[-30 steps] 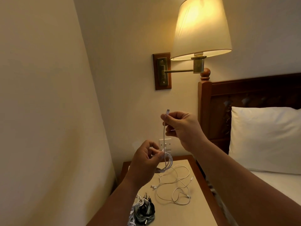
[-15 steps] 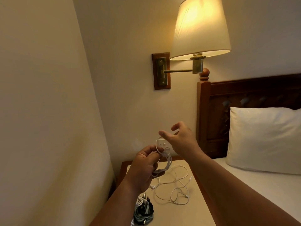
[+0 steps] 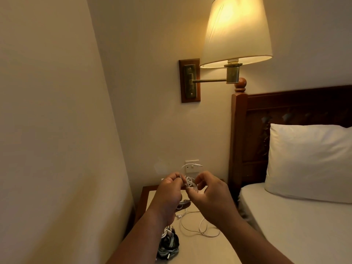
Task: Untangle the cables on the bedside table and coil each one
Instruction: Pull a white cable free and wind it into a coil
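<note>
both hands are up over the bedside table (image 3: 208, 251), left hand (image 3: 168, 190) and right hand (image 3: 212, 199) each pinching the small white cable coil (image 3: 191, 182) held between them, one end sticking up in front of the wall socket (image 3: 192, 169). loose white cable (image 3: 200, 228) lies on the tabletop below, dark cable bundle (image 3: 168, 244) near the front

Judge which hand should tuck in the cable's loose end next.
Right, probably. The left hand grips the coiled cable and steadies it. The right hand sits beside the coil, just below the loose end arching above, so it can take that end without releasing the coil.
</note>
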